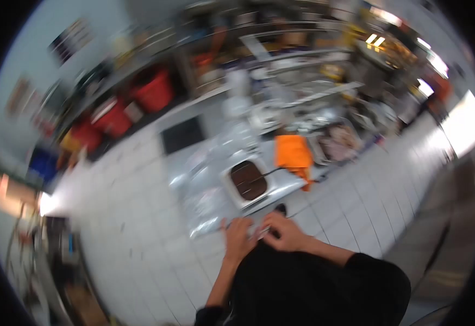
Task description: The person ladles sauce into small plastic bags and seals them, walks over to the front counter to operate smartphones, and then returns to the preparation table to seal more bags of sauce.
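Note:
Both hands are close together in front of my dark clothing, just short of the metal table. My left hand [239, 239] has its fingers bent, with the thumb side apart, near a small pale thing too blurred to name. Curled inward, my right hand [282, 232] pinches at the same spot. Beyond them on the table [207, 204] stands a white square container [230, 187] holding a dark brown mass [248, 181], with a thin dark handle reaching over its right edge. An orange cloth [293, 152] hangs beside it to the right.
Right of the cloth is a tray of pale pieces [339, 142]. A black square [183, 135] lies on the table's far left part. Red buckets [153, 88] stand under a shelf. A person [438, 87] is at the far right.

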`<action>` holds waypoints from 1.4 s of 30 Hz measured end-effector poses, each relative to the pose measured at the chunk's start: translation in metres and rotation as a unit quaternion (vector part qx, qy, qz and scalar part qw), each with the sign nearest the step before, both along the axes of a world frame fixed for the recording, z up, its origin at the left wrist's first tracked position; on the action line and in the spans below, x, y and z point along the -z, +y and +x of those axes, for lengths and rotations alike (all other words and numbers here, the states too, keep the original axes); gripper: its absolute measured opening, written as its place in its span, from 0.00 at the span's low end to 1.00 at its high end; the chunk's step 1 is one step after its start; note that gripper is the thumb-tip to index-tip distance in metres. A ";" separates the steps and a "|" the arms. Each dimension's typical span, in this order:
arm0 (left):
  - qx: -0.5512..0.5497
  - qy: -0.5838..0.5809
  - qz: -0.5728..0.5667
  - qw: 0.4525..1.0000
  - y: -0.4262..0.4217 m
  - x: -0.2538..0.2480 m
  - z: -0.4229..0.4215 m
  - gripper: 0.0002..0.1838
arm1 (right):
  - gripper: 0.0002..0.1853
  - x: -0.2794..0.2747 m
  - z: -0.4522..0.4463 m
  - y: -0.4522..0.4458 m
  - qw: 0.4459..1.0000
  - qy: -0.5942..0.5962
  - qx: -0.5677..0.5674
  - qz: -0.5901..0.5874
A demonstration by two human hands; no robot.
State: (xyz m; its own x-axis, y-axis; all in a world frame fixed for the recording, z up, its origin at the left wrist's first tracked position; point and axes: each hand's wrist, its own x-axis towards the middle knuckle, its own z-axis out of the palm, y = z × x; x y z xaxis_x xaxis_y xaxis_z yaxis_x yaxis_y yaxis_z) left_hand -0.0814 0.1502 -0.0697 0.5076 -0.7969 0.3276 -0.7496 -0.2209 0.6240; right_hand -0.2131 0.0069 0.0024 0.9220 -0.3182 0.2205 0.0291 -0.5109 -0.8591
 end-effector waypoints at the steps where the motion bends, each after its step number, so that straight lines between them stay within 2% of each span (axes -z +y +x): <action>1: 0.013 -0.007 -0.007 1.000 -0.004 0.000 -0.001 0.18 | 0.16 0.013 -0.007 -0.006 0.996 -0.034 -0.040 -0.068; 3: 0.068 -0.003 0.005 0.998 -0.007 0.009 -0.001 0.18 | 0.20 -0.014 -0.016 -0.002 0.981 0.166 -0.073 0.063; 4: 0.100 0.001 0.008 0.995 -0.012 0.017 -0.002 0.18 | 0.21 0.007 -0.019 -0.002 0.983 0.142 -0.110 0.030; 6: 0.171 0.020 -0.002 0.985 -0.023 0.018 -0.006 0.18 | 0.24 0.030 -0.021 0.000 0.988 0.124 -0.097 -0.006; 9: 0.233 0.091 0.032 0.968 -0.037 0.007 -0.011 0.18 | 0.28 0.031 -0.023 -0.002 0.970 0.220 -0.098 -0.019; 10: 0.261 0.099 0.066 0.958 -0.042 0.001 -0.010 0.19 | 0.32 0.030 -0.026 -0.003 0.972 0.214 -0.092 -0.039; 13: 0.323 0.106 0.076 0.937 -0.050 0.005 -0.008 0.20 | 0.33 0.013 -0.035 -0.008 0.964 0.242 -0.101 -0.034; 16: 0.347 0.110 0.090 0.927 -0.054 -0.001 -0.019 0.22 | 0.35 0.010 -0.044 -0.011 0.961 0.252 -0.107 -0.042; 19: 0.353 0.102 0.075 0.927 -0.049 0.026 -0.022 0.22 | 0.35 0.012 -0.050 -0.012 0.960 0.254 -0.107 -0.040; 20: 0.348 0.126 0.078 0.926 -0.048 0.020 -0.025 0.23 | 0.35 0.019 -0.050 -0.010 0.962 0.251 -0.100 -0.047; 22: 0.337 0.087 0.090 0.933 -0.045 0.026 -0.027 0.23 | 0.34 0.013 -0.052 -0.010 0.962 0.250 -0.095 -0.048; 23: 0.324 0.077 0.067 0.941 -0.042 0.038 -0.026 0.26 | 0.33 0.015 -0.053 -0.010 0.969 0.222 -0.098 -0.036; 24: 0.310 0.067 0.044 0.947 -0.045 0.026 -0.028 0.28 | 0.32 0.006 -0.051 -0.013 0.964 0.241 -0.099 -0.050; 25: 0.305 0.060 0.021 0.950 -0.037 0.015 -0.026 0.30 | 0.31 0.024 -0.049 -0.011 0.976 0.193 -0.089 -0.049; 26: 0.292 0.090 0.002 0.952 -0.032 0.016 -0.020 0.29 | 0.26 0.033 -0.043 -0.013 0.981 0.166 -0.092 -0.042; 27: 0.256 0.099 0.012 0.962 -0.031 0.016 -0.014 0.27 | 0.18 0.041 -0.040 -0.017 0.994 0.089 -0.069 0.015; 28: 0.176 0.099 0.014 0.979 -0.029 0.016 -0.012 0.21 | 0.11 0.063 -0.035 -0.019 0.995 -0.058 0.014 0.078; 29: 0.121 0.138 0.031 0.983 -0.024 0.014 -0.003 0.18 | 0.08 0.070 -0.038 -0.030 0.978 -0.051 0.072 0.190; 31: 0.028 0.214 0.044 0.975 -0.013 0.012 0.012 0.13 | 0.09 0.113 -0.034 -0.060 0.922 -0.033 0.250 0.295; 32: -0.004 0.216 0.015 0.976 -0.001 0.011 0.020 0.11 | 0.07 0.123 -0.021 -0.080 0.911 -0.072 0.325 0.243; 34: -0.052 0.215 -0.045 0.974 0.017 0.004 0.023 0.08 | 0.10 0.116 -0.019 -0.110 0.832 0.041 0.348 0.431; 37: -0.089 0.282 -0.064 0.953 0.038 0.015 0.034 0.09 | 0.16 0.116 0.018 -0.148 0.740 0.057 0.221 0.633; 38: -0.084 0.337 -0.058 0.936 0.041 0.010 0.035 0.10 | 0.16 0.119 0.032 -0.161 0.735 0.052 0.180 0.652; 40: -0.075 0.374 -0.068 0.922 0.042 0.012 0.037 0.12 | 0.18 0.125 0.061 -0.179 0.719 0.041 0.098 0.686; 42: -0.072 0.383 -0.076 0.918 0.043 0.010 0.038 0.13 | 0.17 0.120 0.086 -0.180 0.800 0.052 0.087 0.592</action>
